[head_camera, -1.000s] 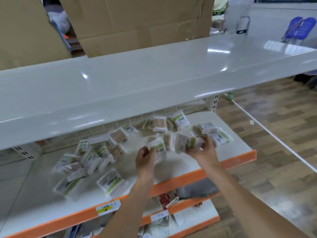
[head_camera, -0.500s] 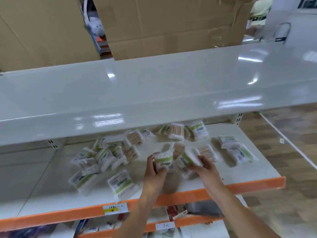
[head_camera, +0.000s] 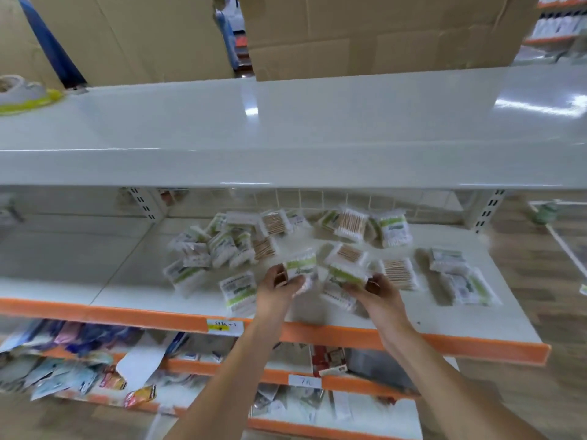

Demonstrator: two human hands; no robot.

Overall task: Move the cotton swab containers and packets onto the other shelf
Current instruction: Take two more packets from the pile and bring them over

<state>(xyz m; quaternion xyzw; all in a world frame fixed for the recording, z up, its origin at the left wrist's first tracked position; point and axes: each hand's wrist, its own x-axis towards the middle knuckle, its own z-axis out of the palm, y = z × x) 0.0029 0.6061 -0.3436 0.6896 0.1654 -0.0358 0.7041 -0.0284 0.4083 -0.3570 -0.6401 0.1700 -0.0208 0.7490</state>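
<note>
Several clear cotton swab packets with green labels lie scattered on the orange-edged middle shelf (head_camera: 444, 325). My left hand (head_camera: 278, 289) grips one green-labelled packet (head_camera: 301, 267) just above that shelf. My right hand (head_camera: 378, 295) grips another green-labelled packet (head_camera: 344, 276) beside it. More packets lie left (head_camera: 222, 246), at the back (head_camera: 351, 222) and right (head_camera: 467, 285) of my hands. The wide white top shelf (head_camera: 286, 131) above is bare across its middle.
Large cardboard boxes (head_camera: 365, 33) stand behind the top shelf. A white and yellow object (head_camera: 22, 93) sits at its far left. Lower shelves (head_camera: 190, 366) hold mixed packaged goods and price tags. Wooden floor lies to the right.
The view has swung left and tilted up, showing more of the top shelf. Both hands have stayed over the middle shelf, each still holding a packet close together.
</note>
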